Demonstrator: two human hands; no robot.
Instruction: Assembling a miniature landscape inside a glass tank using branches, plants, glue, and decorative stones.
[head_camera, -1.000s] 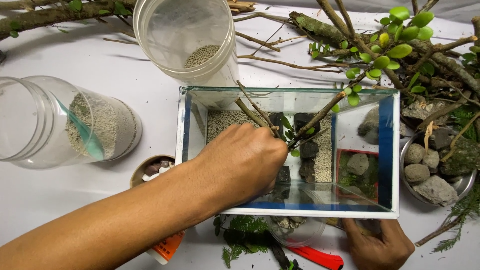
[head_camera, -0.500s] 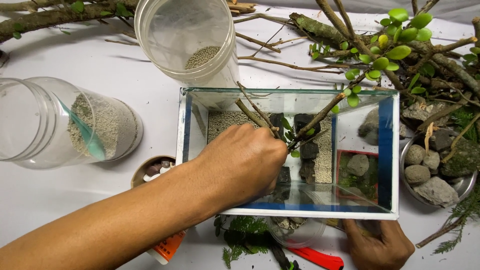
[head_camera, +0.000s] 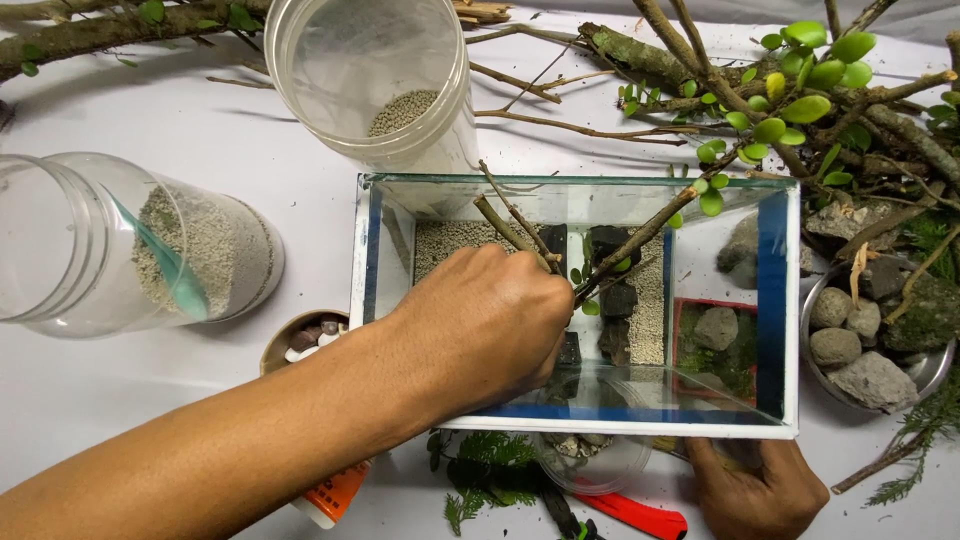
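My right hand (head_camera: 755, 490) braces the glass tank (head_camera: 778, 300) at its near corner so it stays put. My left hand (head_camera: 485, 325) reaches inside, fingers pinched around twigs (head_camera: 510, 225), planting them upright beside dark stones (head_camera: 610, 245).

One glass tank (head_camera: 780, 300). Two clear plastic jars: one upright (head_camera: 370, 70), one on its side (head_camera: 110, 250). One metal bowl (head_camera: 925, 370) holding about six stones. One small dish (head_camera: 300, 335) of pebbles. Two hands: left (head_camera: 480, 320), right (head_camera: 760, 490).
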